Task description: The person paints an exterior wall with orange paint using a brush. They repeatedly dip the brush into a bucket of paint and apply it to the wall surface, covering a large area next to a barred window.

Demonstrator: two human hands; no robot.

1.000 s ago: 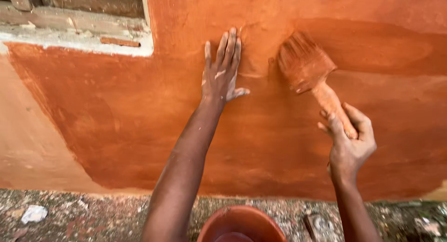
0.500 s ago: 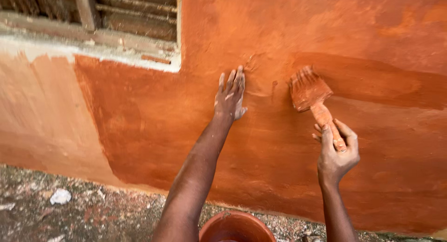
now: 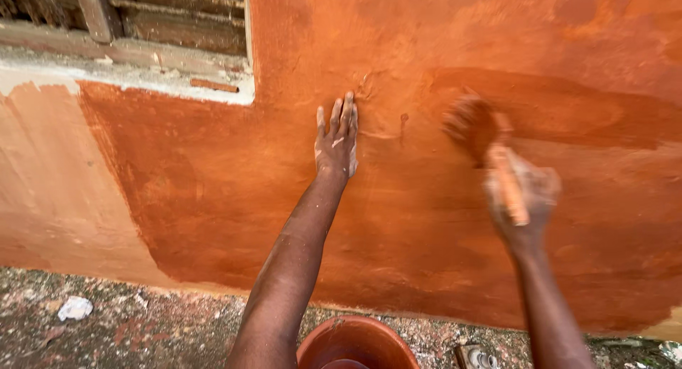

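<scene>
Nearest, at the bottom edge, the rim of a round terracotta-coloured bucket (image 3: 357,342) shows between the two forearms, standing on rough gravelly ground (image 3: 135,323). A crumpled white scrap (image 3: 74,308) lies on that ground at the near left, and a small metal object (image 3: 476,357), too cut off to identify, sits just right of the bucket.

Farther on rises the wall (image 3: 213,191), coated in wet reddish-orange paint across most of its width, with a darker, glossier band running toward the right. At the far left a strip of paler, peach-coloured surface (image 3: 35,177) remains uncoated.

The left hand (image 3: 337,142) lies flat against the wall, fingers straight and close together, palm pressed to the painted surface and gripping nothing; pale flecks mark its back. Just beyond its fingertips is a small rough patch with raised lines in the coating.

To the right, the right hand (image 3: 522,195) is closed around the handle of a paintbrush (image 3: 486,145), both blurred. The brush is smeared orange all over, its bristle head pointing up and left, against the wall at the end of the darker band, well apart from the left hand.

Farthest, at the upper left, a pale, chipped ledge (image 3: 128,74) juts out beneath a weathered wooden shutter (image 3: 170,17).
</scene>
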